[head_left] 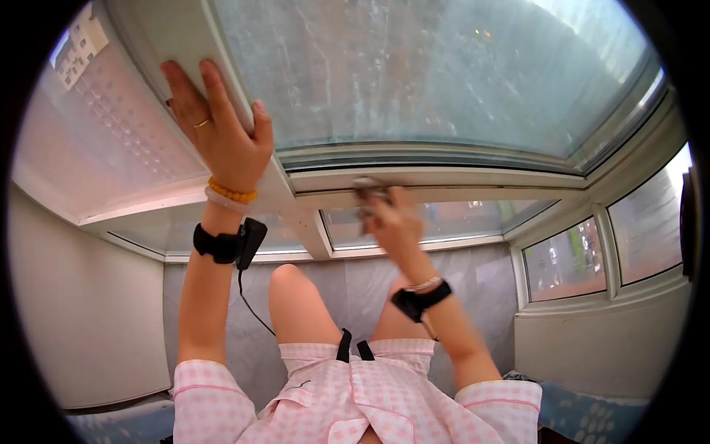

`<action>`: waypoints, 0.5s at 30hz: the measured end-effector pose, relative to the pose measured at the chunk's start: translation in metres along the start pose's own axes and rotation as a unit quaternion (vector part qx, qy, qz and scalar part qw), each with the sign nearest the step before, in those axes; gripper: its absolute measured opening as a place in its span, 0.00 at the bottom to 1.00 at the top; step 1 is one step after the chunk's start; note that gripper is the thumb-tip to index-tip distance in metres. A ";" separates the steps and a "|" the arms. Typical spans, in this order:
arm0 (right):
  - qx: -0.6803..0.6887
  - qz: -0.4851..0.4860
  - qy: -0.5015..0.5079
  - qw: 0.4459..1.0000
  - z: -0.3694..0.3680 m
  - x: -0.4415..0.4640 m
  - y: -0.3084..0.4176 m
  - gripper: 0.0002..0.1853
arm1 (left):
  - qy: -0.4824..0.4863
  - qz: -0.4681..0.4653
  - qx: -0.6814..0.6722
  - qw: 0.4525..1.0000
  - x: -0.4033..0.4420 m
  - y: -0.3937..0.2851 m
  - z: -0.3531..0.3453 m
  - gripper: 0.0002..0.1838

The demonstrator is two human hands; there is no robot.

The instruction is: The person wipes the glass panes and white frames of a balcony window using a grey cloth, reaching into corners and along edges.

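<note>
My left hand (pixel 225 137) lies with its fingers spread on the pale upright window frame (pixel 174 37). My right hand (pixel 396 222) is blurred by motion and grips a dark, crumpled cloth (pixel 367 194). That cloth is at the horizontal sill rail (pixel 444 178), just below the large pane. The large glass pane (pixel 414 74) has streaks and spots on it. Each wrist carries a black strapped device, and beads circle my left wrist.
Lower panes (pixel 444 220) run beneath the rail. More framed windows (pixel 566 259) stand at the right. Pale wall panels (pixel 85 296) flank a grey tiled surface (pixel 336 296) around my legs. Blue patterned fabric (pixel 584 411) shows at the lower right. A black cable hangs from the left wrist device.
</note>
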State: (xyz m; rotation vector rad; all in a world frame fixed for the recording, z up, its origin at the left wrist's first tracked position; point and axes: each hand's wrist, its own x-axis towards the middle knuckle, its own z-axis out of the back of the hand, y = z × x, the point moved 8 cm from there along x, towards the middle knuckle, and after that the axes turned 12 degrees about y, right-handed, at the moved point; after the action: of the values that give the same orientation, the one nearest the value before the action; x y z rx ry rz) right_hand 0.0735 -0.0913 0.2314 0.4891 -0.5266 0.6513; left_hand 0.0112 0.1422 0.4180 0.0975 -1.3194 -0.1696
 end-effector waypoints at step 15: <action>0.069 0.198 -0.154 0.966 0.005 0.007 0.058 0.11 | 0.005 -0.005 -0.006 1.000 -0.003 0.002 -0.001 0.38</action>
State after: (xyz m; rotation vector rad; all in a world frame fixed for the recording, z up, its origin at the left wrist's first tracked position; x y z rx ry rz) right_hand 0.0372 -0.0512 0.2544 0.6284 -0.8906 1.0071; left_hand 0.0121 0.1448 0.4155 0.0953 -1.3080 -0.1850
